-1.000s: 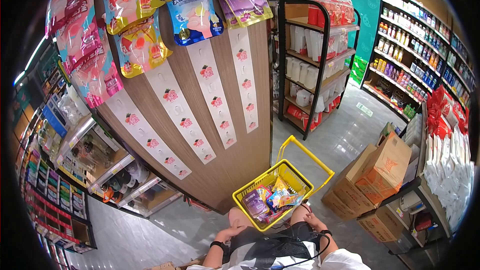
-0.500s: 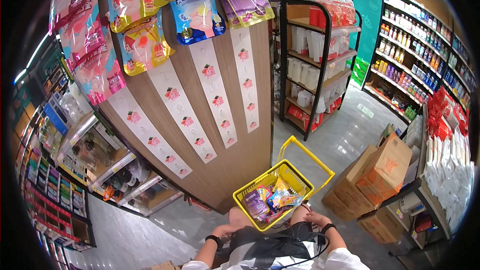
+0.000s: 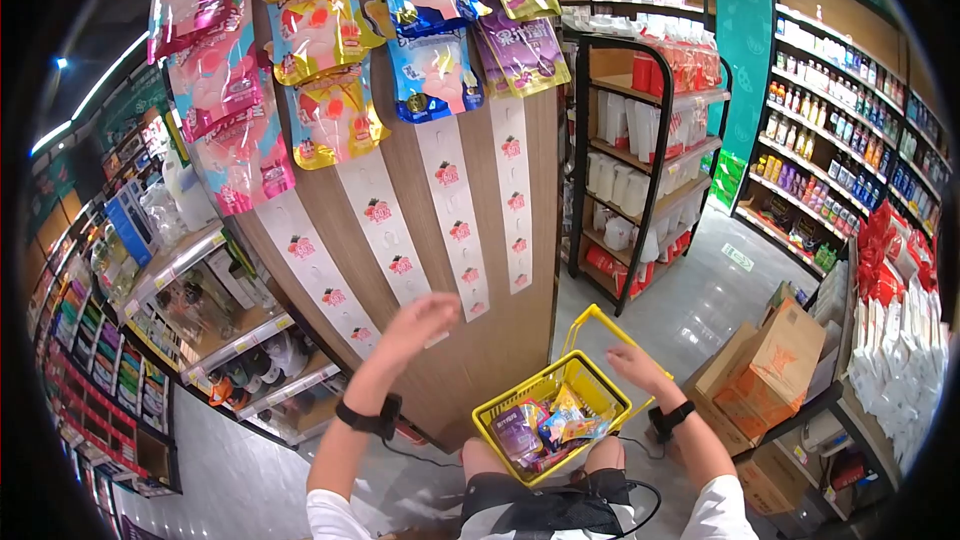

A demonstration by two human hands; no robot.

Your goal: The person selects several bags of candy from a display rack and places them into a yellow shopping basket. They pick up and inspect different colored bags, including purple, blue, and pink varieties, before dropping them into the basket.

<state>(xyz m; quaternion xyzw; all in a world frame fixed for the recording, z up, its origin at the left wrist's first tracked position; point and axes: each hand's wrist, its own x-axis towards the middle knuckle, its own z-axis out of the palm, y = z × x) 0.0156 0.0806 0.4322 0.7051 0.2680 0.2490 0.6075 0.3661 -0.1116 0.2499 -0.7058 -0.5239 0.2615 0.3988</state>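
My left hand (image 3: 423, 324) is raised in front of the wooden display panel, near the lower ends of its white hook strips (image 3: 460, 230). Its fingers are blurred, and nothing can be made out in them. My right hand (image 3: 636, 364) hovers by the right side of the yellow basket (image 3: 548, 375), fingers apart and holding nothing. Inside the basket lie a purple bag (image 3: 516, 432) and several colourful packets (image 3: 570, 420). Pink bags (image 3: 245, 155), yellow bags (image 3: 335, 115), blue bags (image 3: 435, 70) and purple bags (image 3: 525, 45) hang in columns from the upper panel.
A black-framed rack (image 3: 660, 90) stands behind the panel on the right. Cardboard boxes (image 3: 775, 360) are stacked right of the basket, beside a shelf of white packets (image 3: 900, 340). Glass-fronted shelves (image 3: 240, 335) line the left side. Bottle shelves (image 3: 830, 130) stand at the back right.
Both hands have lifted from beside my legs, the left up to the panel and the right to beside the basket handle. The view has tilted slightly, so the hanging bags appear lower.
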